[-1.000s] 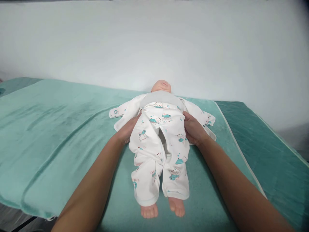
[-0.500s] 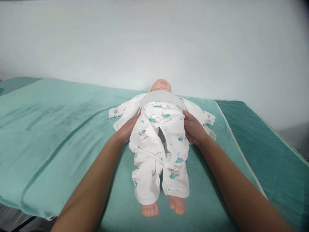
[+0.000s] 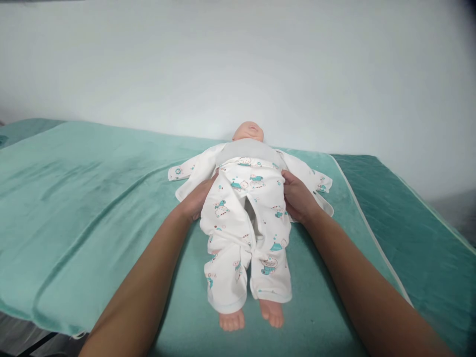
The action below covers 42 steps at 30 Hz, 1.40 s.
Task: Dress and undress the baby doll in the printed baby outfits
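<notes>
A baby doll [image 3: 248,131] lies on its back, head at the far side and bare feet towards me. White printed baby pants [image 3: 256,186] cover its legs and reach up over its grey torso [image 3: 247,147]. A matching white jacket [image 3: 203,166] lies spread open beneath it, sleeves out to both sides. At the pants' left side, my left hand [image 3: 201,197] is closed on the fabric, its fingertips partly hidden by the cloth. My right hand [image 3: 297,196] grips the right side near the waist, thumb at the edge and other fingers largely out of sight.
Under the doll a light green blanket [image 3: 82,198] covers the table, with a long crease on the left. Darker green cloth [image 3: 405,218] shows to the right beyond a pale edge. Behind rises a plain white wall [image 3: 238,64]. Floor [image 3: 17,334] shows at the lower left.
Almost nothing differs. The pants' left leg and the doll's feet sit very slightly higher in view; both hands keep their places at the sides of the pants.
</notes>
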Available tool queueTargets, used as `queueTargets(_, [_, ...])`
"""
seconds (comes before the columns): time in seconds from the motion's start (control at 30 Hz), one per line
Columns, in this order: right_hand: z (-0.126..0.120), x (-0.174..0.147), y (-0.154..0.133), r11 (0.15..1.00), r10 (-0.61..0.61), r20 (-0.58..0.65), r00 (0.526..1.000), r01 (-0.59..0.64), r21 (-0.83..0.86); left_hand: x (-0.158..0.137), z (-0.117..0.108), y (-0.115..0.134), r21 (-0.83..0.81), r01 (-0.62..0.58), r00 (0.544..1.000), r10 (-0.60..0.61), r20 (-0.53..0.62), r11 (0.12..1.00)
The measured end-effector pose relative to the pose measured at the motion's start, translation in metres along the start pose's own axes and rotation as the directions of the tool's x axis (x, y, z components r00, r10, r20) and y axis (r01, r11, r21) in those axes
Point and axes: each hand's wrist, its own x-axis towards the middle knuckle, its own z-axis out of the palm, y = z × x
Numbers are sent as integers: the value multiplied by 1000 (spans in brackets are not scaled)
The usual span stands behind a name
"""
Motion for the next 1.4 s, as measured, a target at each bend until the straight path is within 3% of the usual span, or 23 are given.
queueTargets(0.13, [2,0,0,1000,2,-34,999,-2,-3,3,0,-1,-59,44,999,-44,-4,997])
queueTargets(0.33, [0,0,2,998,-29,-28,999,28,-49,4,-2,1,10,16,999,-15,-31,1000])
queueTargets(0.63, [-7,2,8,963,-127,14,992,126,-238,2,0,5,22,0,999,1,-32,1000])
queueTargets(0.97, [-12,3,5,810,-270,-12,963,220,-544,2,1,1,-49,32,999,-32,7,998])
queueTargets(1.4, [-11,2,3,830,-259,-50,965,195,-523,3,0,1,-16,20,1000,-20,3,1000])
